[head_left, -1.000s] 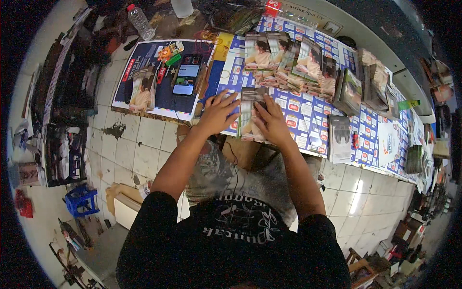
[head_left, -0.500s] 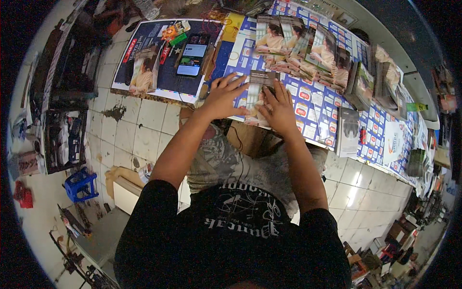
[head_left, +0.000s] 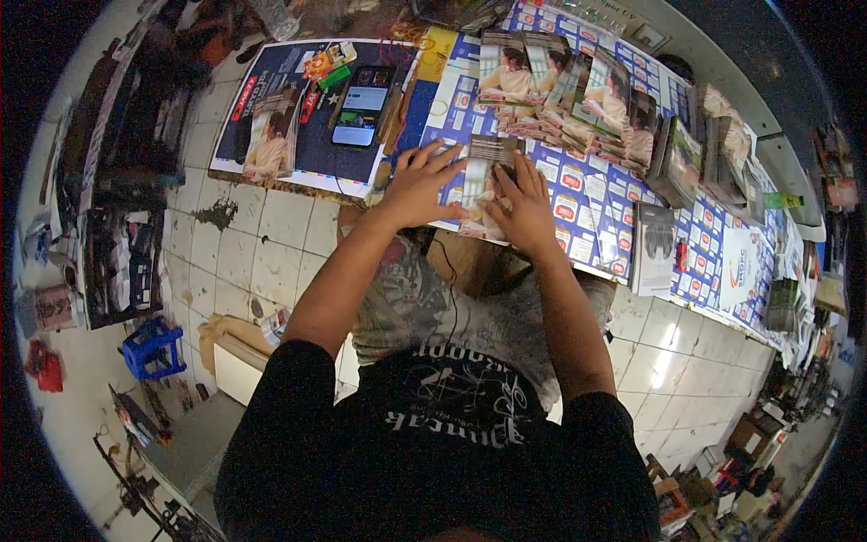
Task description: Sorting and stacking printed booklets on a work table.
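Note:
A printed photo booklet or leaflet (head_left: 479,176), showing a seated figure in a pale top, lies on the table's near edge in front of me. My left hand (head_left: 420,187) is open, its spread fingertips reaching the booklet's left edge. Flat on the right part of it rests my right hand (head_left: 521,206), fingers stretched out and covering some of the picture. Just beyond, overlapping copies of the same print (head_left: 510,72) lie in a fanned pile. I cannot tell how many sheets lie under my hands.
Further right stand stacked prints (head_left: 677,163) and a grey-white booklet (head_left: 652,244). To the left, a dark poster sheet (head_left: 316,167) carries a phone (head_left: 361,104), another small stack of prints (head_left: 269,135) and an orange-and-green packet (head_left: 330,63). A blue plastic stool (head_left: 152,350) stands on the tiled floor.
Both hands stay almost where they were on the booklet, with only a very slight shift. The surrounding piles look the same.

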### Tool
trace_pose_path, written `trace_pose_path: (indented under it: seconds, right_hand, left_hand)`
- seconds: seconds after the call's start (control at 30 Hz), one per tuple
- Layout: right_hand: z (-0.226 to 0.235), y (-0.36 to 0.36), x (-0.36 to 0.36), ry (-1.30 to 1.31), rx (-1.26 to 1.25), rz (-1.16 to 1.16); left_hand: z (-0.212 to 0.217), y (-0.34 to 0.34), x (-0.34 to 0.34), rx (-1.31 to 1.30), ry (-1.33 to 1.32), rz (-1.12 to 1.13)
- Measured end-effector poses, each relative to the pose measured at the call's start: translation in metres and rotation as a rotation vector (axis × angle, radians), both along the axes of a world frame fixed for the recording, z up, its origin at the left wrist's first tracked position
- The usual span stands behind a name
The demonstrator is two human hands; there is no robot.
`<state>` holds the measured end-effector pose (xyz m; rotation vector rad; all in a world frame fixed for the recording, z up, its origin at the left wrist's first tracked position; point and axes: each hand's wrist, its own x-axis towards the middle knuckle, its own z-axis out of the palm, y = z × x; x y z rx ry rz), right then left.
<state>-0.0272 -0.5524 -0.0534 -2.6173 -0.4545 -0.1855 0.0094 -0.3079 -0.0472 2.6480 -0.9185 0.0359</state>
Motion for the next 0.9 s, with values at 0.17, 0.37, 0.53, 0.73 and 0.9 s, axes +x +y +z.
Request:
trace_pose_path:
  seconds: [0.17, 0.37, 0.53, 0.73, 0.9]
  right_hand:
    - [-0.003, -0.002, 0.000, -0.069, 0.023, 0.002]
    - [0.001, -0.004, 0.004, -0.069, -0.002, -0.006]
    - [-0.001, -0.050, -0.012, -0.113, 0.220, -0.305]
    - [-0.011, -0.124, -0.057, 0.071, -0.215, -0.716]
    - [0.006, -0.115, -0.050, 0.151, -0.015, -0.665]
  left_hand:
    - [-0.005, -0.001, 0.002, 0.009, -0.027, -0.015]
    - [0.002, -0.005, 0.005, 0.014, 0.009, -0.111]
    - [0.010, -0.006, 0.006, 0.061, 0.005, -0.133]
    - [0.019, -0.012, 0.002, 0.152, 0.086, -0.105]
    - [0.029, -0.028, 0.005, 0.245, 0.181, -0.093]
